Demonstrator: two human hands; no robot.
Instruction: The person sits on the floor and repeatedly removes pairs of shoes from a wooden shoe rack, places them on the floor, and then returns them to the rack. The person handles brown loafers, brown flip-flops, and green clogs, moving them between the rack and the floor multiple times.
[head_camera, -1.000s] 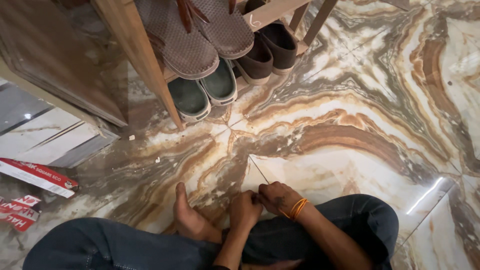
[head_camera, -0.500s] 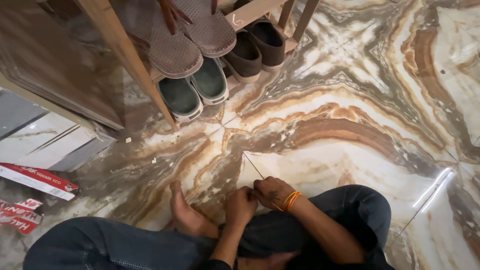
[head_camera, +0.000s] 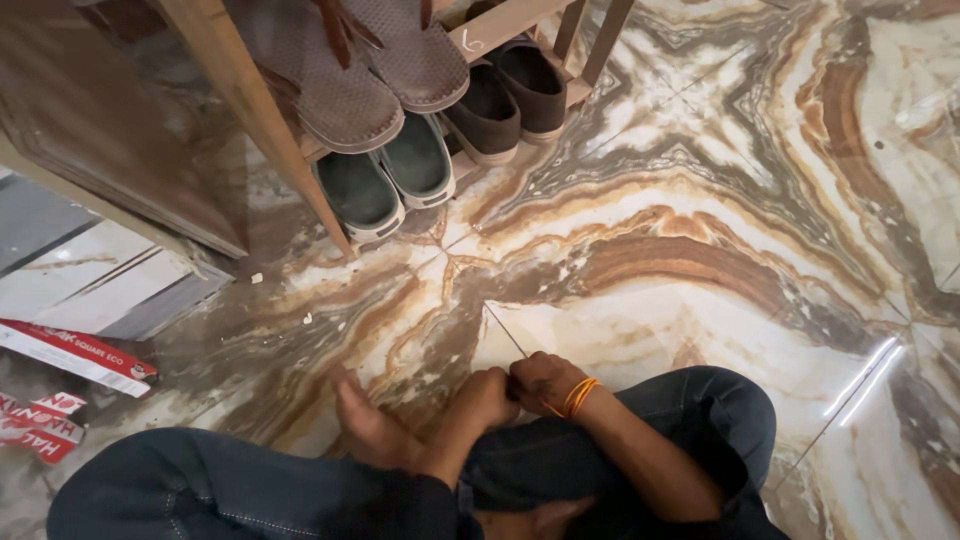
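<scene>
**A:** What lies at the centre of the figure?

**B:** A thin straight rod (head_camera: 505, 329), pale and wire-like. It rises from the two hands toward 11 o'clock, low over the marble floor (head_camera: 700, 200). Its lower end disappears between the hands; whether its far tip touches the floor cannot be told.

**A:** How do the hands stand?

**B:** The left hand (head_camera: 487, 396) is curled into a narrow fist at the rod's base, knuckles up. The right hand (head_camera: 540, 380) lies just beside it at 3 o'clock, touching it, fingers folded tight. Both appear pinched on the rod's lower end, though the contact itself is hidden by the knuckles. Orange thread bands (head_camera: 578, 396) circle the right wrist.

**A:** What surrounds the hands?

**B:** The person sits on the floor in dark blue trousers (head_camera: 230, 490), knees spread toward 8 and 4 o'clock. A bare foot (head_camera: 370, 425) rests at 9 o'clock of the hands, near the left forearm.

**A:** And farther out?

**B:** At 12 o'clock stands a wooden shoe rack (head_camera: 250, 110). Brown woven slippers (head_camera: 370, 70) lie on its upper shelf; green clogs (head_camera: 385, 180) and dark slip-on shoes (head_camera: 510, 95) sit below. At 9 o'clock, well apart, lie red-and-white cartons (head_camera: 75, 355).
</scene>
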